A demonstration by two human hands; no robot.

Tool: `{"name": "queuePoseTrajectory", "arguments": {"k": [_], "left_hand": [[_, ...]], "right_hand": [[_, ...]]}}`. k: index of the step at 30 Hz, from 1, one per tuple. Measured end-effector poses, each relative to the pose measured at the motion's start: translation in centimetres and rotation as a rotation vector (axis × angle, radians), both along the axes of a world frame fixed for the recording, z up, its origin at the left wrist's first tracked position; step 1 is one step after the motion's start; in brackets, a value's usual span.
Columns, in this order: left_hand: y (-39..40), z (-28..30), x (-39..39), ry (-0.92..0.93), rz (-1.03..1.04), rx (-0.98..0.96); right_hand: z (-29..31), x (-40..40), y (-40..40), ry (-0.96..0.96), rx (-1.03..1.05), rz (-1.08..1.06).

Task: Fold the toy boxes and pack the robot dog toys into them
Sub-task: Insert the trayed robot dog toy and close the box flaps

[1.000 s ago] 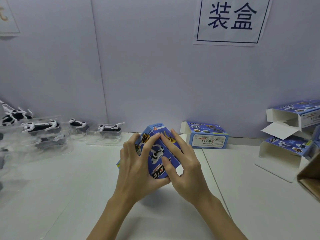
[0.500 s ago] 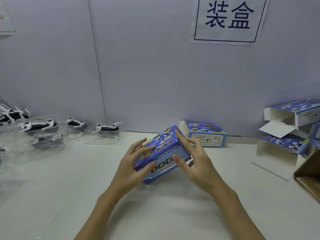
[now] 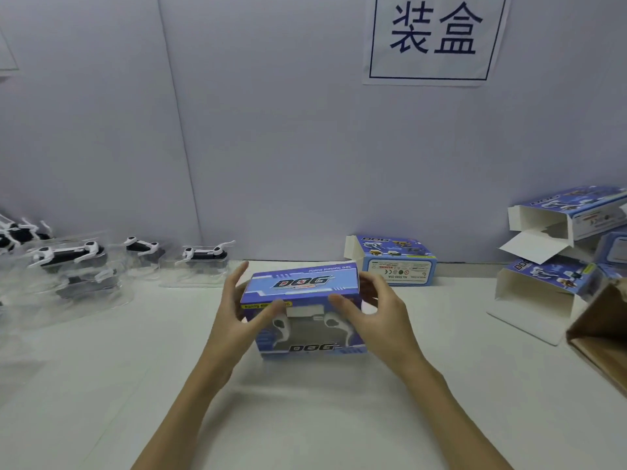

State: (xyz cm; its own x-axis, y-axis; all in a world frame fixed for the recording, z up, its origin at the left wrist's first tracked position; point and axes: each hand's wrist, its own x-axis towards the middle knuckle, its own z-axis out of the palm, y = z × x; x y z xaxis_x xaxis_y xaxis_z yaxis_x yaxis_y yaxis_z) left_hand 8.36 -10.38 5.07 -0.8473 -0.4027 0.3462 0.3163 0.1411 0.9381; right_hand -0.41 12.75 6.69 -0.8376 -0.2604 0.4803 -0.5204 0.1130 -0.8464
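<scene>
Both hands, left [image 3: 234, 320] and right [image 3: 380, 317], clamp the box [image 3: 302, 310] ends, squaring it upright; spare dogs [image 3: 203, 254] wait far left of it.

Two bare forearms seen, no sleeves worn. Left hand [image 3: 234, 320] and right hand [image 3: 380, 320] ungloved; short nails noted.

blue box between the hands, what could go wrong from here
The blue box is held between the left hand and right hand mostly by fingertips at its ends, so it could slip or its thin card could dent. Set down carelessly, it might bump the closed box just behind it.
</scene>
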Motion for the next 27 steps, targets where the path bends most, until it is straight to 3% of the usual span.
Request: {"name": "queuePoseTrajectory", "arguments": {"k": [3,6,10,15,20,24,27], "left_hand": [[1.0,-0.5,-0.1,-0.068,-0.132,-0.019],[1.8,-0.4,-0.3,-0.089,-0.114,0.134],[2.2,-0.6,-0.7,-0.101,0.001,0.384],[1.6,-0.9,-0.5,-0.112,0.057,0.374],[0.9,-0.9,-0.8,-0.121,-0.039,0.343],[1.1,-1.3,-1.2,-0.201,-0.221,0.224],[0.9,-1.6,-1.7,-0.097,-0.118,0.334]], "right_hand": [[0.2,-0.3,-0.3,-0.222,-0.093,-0.1],[0.1,-0.6,-0.1,-0.395,-0.093,-0.115],[0.2,-0.2,-0.2,-0.261,-0.04,0.088],[-0.7,-0.2,-0.2,-0.261,0.026,0.175],[-0.5,-0.5,-0.1,-0.335,-0.046,0.131],[0.0,-0.3,-0.5,-0.31,-0.181,-0.145],[1.2,-0.5,0.5,-0.493,-0.289,-0.068]]}}
